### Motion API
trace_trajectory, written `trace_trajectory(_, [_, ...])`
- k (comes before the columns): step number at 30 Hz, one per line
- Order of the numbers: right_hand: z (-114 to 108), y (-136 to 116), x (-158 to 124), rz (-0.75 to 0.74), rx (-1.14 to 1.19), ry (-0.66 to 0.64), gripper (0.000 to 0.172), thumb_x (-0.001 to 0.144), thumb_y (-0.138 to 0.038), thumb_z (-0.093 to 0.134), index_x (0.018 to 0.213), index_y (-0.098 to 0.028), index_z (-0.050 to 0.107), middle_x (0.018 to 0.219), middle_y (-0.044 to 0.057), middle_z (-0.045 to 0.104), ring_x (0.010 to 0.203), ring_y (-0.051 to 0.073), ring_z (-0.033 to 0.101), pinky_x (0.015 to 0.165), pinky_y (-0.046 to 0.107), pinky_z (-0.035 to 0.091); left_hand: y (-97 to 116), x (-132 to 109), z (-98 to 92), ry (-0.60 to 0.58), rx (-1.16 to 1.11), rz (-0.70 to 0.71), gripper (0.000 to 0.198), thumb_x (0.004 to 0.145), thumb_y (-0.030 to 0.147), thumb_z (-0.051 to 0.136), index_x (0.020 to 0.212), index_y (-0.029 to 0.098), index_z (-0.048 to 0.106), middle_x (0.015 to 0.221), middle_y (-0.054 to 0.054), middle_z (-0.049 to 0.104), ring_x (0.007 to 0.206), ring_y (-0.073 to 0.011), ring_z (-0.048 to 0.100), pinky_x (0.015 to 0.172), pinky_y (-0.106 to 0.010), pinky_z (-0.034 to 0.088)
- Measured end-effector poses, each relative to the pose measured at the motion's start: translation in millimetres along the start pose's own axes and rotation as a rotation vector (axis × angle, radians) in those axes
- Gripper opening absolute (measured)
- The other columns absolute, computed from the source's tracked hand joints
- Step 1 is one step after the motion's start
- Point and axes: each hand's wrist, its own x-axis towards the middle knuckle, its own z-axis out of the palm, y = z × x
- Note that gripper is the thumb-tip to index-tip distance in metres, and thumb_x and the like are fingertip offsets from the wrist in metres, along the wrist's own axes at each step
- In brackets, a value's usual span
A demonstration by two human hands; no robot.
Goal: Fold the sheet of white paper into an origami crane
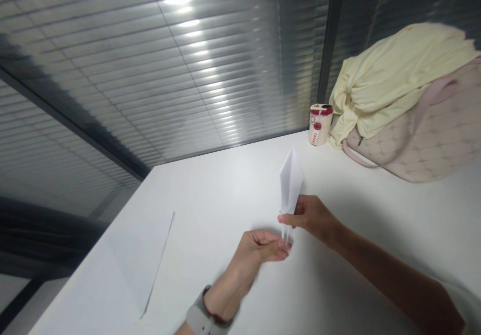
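One folded paper [290, 182] upright between left hand [259, 249], right hand [311, 220].

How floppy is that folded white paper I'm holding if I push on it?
The folded white paper is probably light. Its creases likely stiffen it lengthwise, since it stands up past your right hand. The thin pointed tip may bend easily if pushed.

WORN | left wrist [220, 302]: wide pale grey watch strap [198, 318], dark edging near the hand, probably a smartwatch though blurred | right arm [391, 275]: bare up to a white short sleeve [463, 302], cut off at the near right edge
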Motion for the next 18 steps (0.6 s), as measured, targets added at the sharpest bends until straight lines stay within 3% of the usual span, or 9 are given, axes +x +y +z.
trace_trajectory(11, [-3.6,1.9,1.6,0.02,-0.014,-0.016,0.021,0.058,-0.027,0.078,0.067,-0.013,0.066,0.061,0.001,0.066,0.055,0.012,0.055,0.051,0.024,0.043,2.3,-1.1,5.0,0.054,-0.006,0.025,0.026,0.056,0.032,0.085,0.066,0.011,0.073,0.072,-0.01,0.073,0.069,-0.0189,0.066,0.074,-0.031,0.052])
trace_trajectory(18, [-5.4,5.3,4.4,0.016,-0.019,-0.015,0.023,0.057,-0.029,0.08,0.067,-0.013,0.067,0.061,0.001,0.066,0.054,0.012,0.055,0.05,0.024,0.044,-3.9,0.1,7.8,0.084,0.004,0.055,0.027,0.06,0.035,0.083,0.068,0.011,0.072,0.072,-0.01,0.073,0.069,-0.018,0.065,0.074,-0.03,0.051])
